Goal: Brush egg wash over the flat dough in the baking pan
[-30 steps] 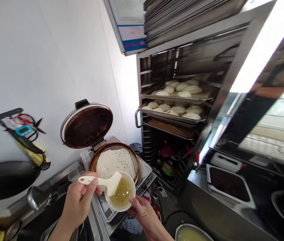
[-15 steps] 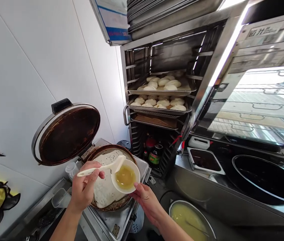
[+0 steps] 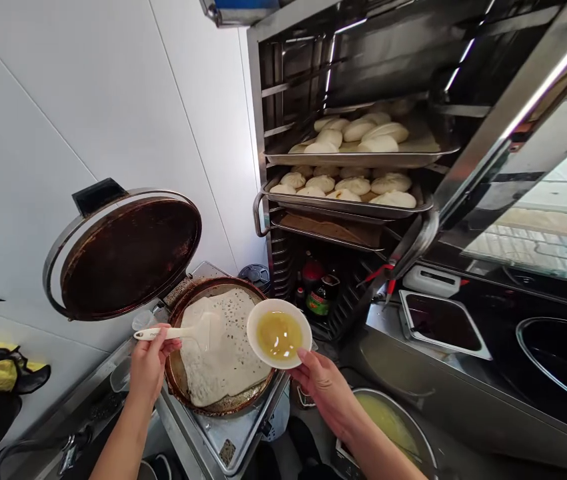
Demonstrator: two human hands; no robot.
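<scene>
My left hand (image 3: 149, 357) grips the handle of a white plastic spoon (image 3: 183, 331), whose blade rests on a pale round flatbread (image 3: 223, 360) lying in the round electric griddle pan (image 3: 176, 380). My right hand (image 3: 324, 387) holds a white bowl (image 3: 278, 332) of yellow oil by its near rim, over the pan's right edge. The griddle's dark, browned lid (image 3: 126, 253) stands tilted open behind the pan.
A metal rack (image 3: 343, 207) to the right holds trays of raw dough buns (image 3: 348, 187). Sauce bottles (image 3: 319, 297) stand at its foot. A pot of yellow liquid (image 3: 393, 427) sits below my right arm. A steel tub (image 3: 438, 323) and a dark wok (image 3: 558, 353) lie right.
The spoon left the bowl and moved left onto the flatbread. The bowl shifted right and up, away from the spoon. The view swung so the rack looks closer.
</scene>
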